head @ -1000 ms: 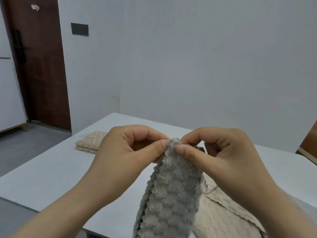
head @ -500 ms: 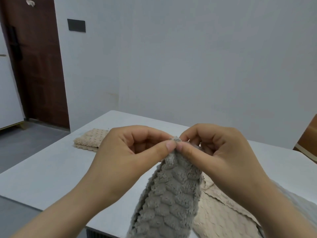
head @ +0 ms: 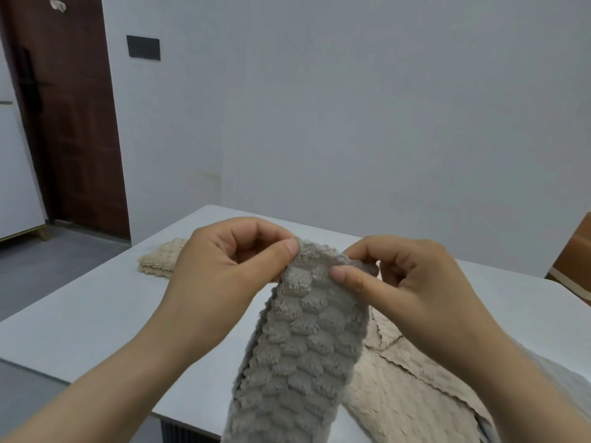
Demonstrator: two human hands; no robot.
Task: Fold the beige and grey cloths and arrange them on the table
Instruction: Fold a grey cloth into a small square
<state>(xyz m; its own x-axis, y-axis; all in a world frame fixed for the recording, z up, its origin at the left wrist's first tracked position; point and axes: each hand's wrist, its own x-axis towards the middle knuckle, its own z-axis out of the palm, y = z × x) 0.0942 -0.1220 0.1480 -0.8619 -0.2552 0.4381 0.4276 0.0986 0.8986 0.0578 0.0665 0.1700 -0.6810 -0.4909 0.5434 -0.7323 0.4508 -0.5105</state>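
Grey cloth [head: 303, 346] held up in the air at frame centre, above the near edge of the table [head: 80, 330]. Left hand [head: 224, 270] pinches its top edge, thumb toward the camera and fingers curled behind. Right hand [head: 409, 282] pinches the same top edge just beside it, thumb in front, and sits slightly lower in the frame. The two grips are near each other, with only a short bit of edge between the thumbs. Key relation: the cloth hangs straight down from both hands, long axis vertical, running from centre to the bottom edge of the frame and leaning a little to lower left. It looks bunched or doubled lengthwise, not spread flat. Neither hand is nearer; both are already at the top end, and the bottom end is out of view. Judgement: the hands need to part along the top edge to open the cloth before laying it down. A folded beige cloth [head: 160, 259] lies on the table at centre left, behind the left hand. An unfolded beige cloth [head: 399, 394] lies on the table at lower right, under the right forearm. So one beige piece looks done; the grey and the other beige are not yet folded.
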